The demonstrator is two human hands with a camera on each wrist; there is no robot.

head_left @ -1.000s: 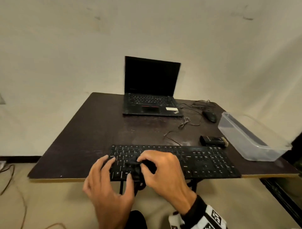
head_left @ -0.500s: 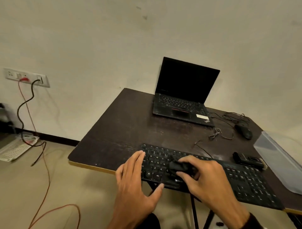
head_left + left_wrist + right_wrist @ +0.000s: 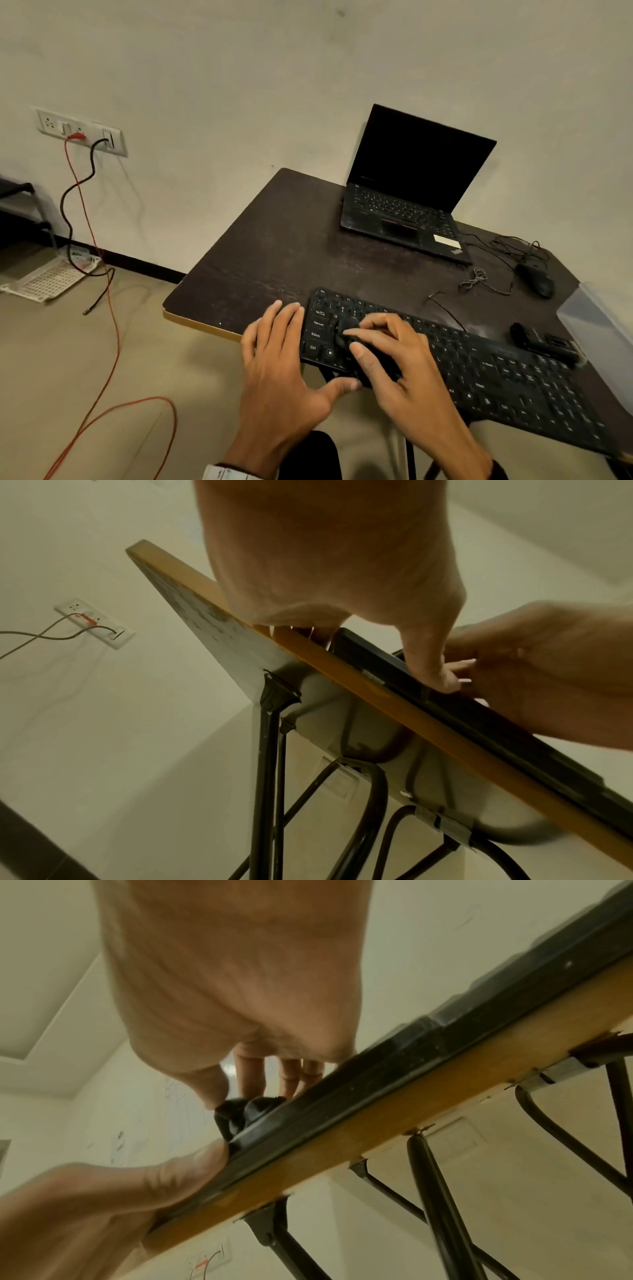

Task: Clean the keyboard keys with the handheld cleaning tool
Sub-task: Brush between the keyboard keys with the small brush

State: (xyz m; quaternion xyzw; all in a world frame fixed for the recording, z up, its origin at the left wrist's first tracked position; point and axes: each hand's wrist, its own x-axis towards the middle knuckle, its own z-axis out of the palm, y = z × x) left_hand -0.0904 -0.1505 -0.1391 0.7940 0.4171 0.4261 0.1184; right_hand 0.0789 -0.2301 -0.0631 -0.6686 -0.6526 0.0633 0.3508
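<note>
Left hand (image 3: pixel 274 356): spread flat, bracing keyboard's left end, thumb at front edge.
Right hand (image 3: pixel 394 356): pinching cleaning tool (image 3: pixel 346 330), nearer uncleaned keys.
Keyboard (image 3: pixel 513 377): at table's (image 3: pixel 274 240) near edge, running rightward from both hands.

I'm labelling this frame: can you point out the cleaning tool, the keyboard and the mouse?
cleaning tool (image 3: pixel 346 330): head view, its dark rounded end on the keys, held by the right hand.
keyboard (image 3: pixel 507 380): head view, bare keys on its right half.
mouse (image 3: pixel 536 278): head view, its black back.
</note>
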